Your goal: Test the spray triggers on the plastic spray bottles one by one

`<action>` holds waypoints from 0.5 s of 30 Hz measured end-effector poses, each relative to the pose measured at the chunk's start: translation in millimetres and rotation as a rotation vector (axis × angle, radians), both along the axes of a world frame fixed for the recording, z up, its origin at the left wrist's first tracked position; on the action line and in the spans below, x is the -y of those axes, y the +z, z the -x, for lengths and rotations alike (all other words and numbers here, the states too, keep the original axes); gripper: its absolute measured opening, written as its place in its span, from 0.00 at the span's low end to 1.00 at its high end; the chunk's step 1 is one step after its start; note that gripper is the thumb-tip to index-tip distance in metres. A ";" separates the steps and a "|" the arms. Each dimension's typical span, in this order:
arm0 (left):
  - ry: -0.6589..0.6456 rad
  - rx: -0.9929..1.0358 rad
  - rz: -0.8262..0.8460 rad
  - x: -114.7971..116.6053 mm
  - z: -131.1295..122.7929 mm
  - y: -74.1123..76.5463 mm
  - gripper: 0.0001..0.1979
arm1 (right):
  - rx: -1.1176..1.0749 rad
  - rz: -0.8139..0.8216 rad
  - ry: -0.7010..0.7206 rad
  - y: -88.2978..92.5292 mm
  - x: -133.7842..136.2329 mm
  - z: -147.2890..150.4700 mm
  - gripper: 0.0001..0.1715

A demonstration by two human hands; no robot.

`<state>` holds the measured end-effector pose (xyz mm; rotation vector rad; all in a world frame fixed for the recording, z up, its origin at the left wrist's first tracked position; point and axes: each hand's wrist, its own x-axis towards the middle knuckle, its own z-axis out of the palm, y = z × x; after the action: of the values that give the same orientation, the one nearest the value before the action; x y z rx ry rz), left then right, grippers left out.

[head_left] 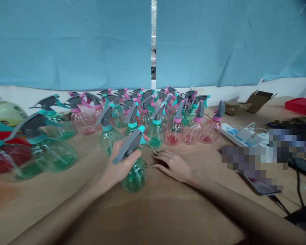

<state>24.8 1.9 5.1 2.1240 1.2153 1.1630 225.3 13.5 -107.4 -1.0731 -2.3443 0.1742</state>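
My left hand point(122, 161) is wrapped round the neck of a green spray bottle point(134, 177) with a grey and turquoise spray head, near the middle of the wooden table point(153, 217). The bottle stands about upright, its head tipped toward the upper right. Just right of it, my right hand point(172, 165) rests on the table with its fingers spread a little and nothing in them. Behind both hands stand several more spray bottles, among them a green one point(156, 134) and a pink one point(174, 132).
More green bottles point(53, 154) crowd the left side, near a large pale container point(6, 110). At the right lie a power strip point(233, 134), a phone point(261, 183) and cables. Small cardboard boxes point(258, 101) stand farther back, before a blue cloth point(66, 44).
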 end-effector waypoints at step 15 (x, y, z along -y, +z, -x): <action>-0.126 0.062 0.034 -6.9 3.8 -10.6 0.20 | -0.053 0.043 0.011 2.4 -0.3 -1.8 0.22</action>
<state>21.0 8.8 -5.5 2.0914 1.0501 1.1365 227.1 13.7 -105.0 -1.0636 -2.3088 0.2551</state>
